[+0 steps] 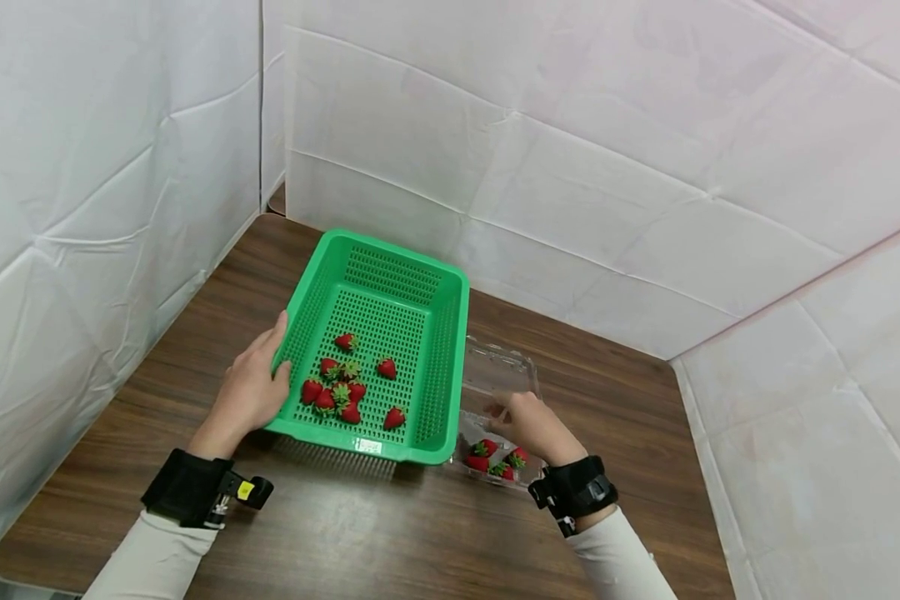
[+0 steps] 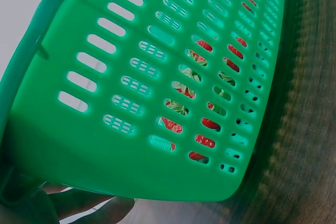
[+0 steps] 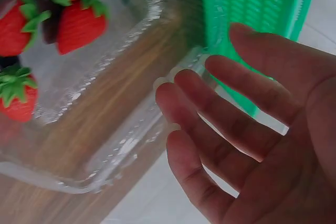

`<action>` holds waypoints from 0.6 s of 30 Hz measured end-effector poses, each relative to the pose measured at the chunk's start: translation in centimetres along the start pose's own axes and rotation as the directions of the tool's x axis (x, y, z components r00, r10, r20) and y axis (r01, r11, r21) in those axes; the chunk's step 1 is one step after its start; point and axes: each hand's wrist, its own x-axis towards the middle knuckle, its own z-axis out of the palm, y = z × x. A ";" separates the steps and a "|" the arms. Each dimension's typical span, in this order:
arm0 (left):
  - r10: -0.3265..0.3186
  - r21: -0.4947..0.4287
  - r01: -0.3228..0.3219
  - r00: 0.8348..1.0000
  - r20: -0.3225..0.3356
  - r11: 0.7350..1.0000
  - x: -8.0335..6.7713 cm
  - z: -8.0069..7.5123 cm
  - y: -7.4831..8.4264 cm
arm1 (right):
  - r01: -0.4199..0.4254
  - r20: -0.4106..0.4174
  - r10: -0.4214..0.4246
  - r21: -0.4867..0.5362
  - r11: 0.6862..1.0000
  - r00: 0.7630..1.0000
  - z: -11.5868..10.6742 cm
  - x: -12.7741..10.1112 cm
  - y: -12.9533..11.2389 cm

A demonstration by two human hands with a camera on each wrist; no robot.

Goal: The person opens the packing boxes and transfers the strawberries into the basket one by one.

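A green perforated plastic basket holds several red strawberries with green leafy tops, most of them clustered towards its near left part. My left hand grips the basket's left rim. Through the slots of the basket wall the left wrist view shows red and green, with fingers below. Over a clear plastic clamshell box hovers my right hand, its fingers loosely bent and nothing held. Several strawberries lie in the box's near half, beside the basket.
Both containers are on a dark wood-grain table. The basket's right side overlaps the box's left edge in the head view. White sheeted walls stand along the table's left, far and right sides.
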 end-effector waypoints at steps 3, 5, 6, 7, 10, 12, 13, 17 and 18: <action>0.000 0.004 0.000 1.000 0.004 1.000 0.0 0.0 0.0 | -0.022 0.013 0.023 -0.024 0.999 1.000 0.4 -0.1 0.4; 0.000 0.005 0.000 1.000 0.003 1.000 0.0 0.0 0.0 | -0.029 0.023 0.030 -0.037 0.999 0.999 0.7 -0.1 0.6; 0.000 0.005 0.000 1.000 0.002 1.000 0.0 0.0 0.0 | -0.030 0.025 0.031 -0.040 0.999 0.999 0.8 -0.2 0.7; 0.001 0.004 -0.001 1.000 0.002 1.000 0.0 0.0 0.0 | -0.030 0.027 0.031 -0.038 0.999 0.999 0.9 -0.2 0.8; 0.001 0.001 -0.001 1.000 0.002 1.000 0.0 0.0 0.0 | -0.017 0.035 0.019 -0.040 0.999 0.999 1.4 -0.2 1.2; 0.002 -0.001 -0.002 1.000 0.004 1.000 -0.1 0.0 0.0 | -0.005 0.038 0.007 -0.042 0.999 0.999 1.8 -0.2 1.6; 0.001 -0.001 -0.001 1.000 0.005 1.000 -0.1 0.0 0.1 | 0.002 0.040 0.000 -0.050 0.999 0.999 2.1 -0.2 1.7; 0.003 0.000 -0.003 1.000 0.006 1.000 -0.1 -0.1 0.1 | -0.002 0.053 0.006 -0.080 0.997 0.999 2.8 0.0 2.2; 0.003 0.000 -0.003 1.000 0.006 1.000 -0.1 -0.1 0.1 | -0.007 0.057 0.011 -0.082 0.997 0.998 2.9 0.0 2.2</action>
